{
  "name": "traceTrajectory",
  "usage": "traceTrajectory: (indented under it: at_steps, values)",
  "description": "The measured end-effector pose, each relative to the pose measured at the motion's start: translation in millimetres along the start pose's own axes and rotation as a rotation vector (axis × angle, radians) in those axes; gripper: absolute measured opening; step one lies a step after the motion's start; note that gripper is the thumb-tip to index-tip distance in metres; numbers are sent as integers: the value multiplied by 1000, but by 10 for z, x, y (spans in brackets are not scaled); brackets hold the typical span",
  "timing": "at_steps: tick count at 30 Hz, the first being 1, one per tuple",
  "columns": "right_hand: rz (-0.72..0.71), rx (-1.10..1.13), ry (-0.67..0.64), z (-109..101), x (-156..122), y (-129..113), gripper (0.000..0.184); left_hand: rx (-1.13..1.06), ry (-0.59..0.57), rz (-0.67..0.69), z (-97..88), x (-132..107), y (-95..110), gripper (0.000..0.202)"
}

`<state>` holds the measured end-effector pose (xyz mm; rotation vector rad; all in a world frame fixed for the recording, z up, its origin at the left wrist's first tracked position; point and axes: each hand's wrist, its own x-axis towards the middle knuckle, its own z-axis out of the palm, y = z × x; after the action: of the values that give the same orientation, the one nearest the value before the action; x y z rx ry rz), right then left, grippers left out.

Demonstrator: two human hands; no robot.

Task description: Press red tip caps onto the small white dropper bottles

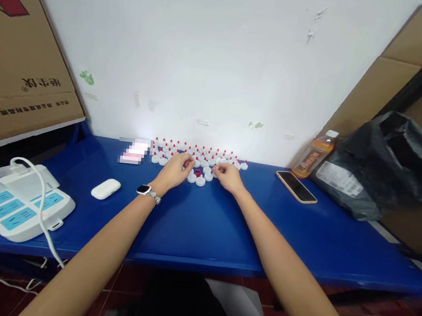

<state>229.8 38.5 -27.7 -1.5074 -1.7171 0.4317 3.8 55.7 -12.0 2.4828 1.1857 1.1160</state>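
Several white bottle caps with red tips [162, 160] stand in rows at the back of the blue table, near the wall. In front of them is a smaller group of white caps without red tips [200, 181]. A little pile of small red tips [198, 173] lies among these, between my hands. My left hand [176, 170], with a watch on its wrist, is closed in a pinch left of the pile. My right hand [230, 177] is also pinched, at the right edge of the white caps. What either set of fingertips holds is too small to make out.
A power strip [17, 208] with a white cable and a white earbud case [105, 189] lie left. A blurred card [134, 151] is near the wall. On the right are a phone [296, 186], an orange drink bottle [314, 155] and a dark plastic bag [368, 164]. Cardboard [29, 58] stands left.
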Motion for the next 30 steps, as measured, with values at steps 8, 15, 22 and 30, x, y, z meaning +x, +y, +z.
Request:
traceTrajectory:
  at_steps: [8,15,22,30]
  values:
    - [68,99,207,24,27,-53,20,158,2,54,68,220,63,18]
    - [46,147,236,7,15,-117,21,227,-137,11,350,735,37,7]
    - [-4,170,231,-14,7,-192,40,118,-120,40,166,710,65,12]
    - [-77,352,67,88,-113,-497,44,-378,67,-19,-90,147,338,25]
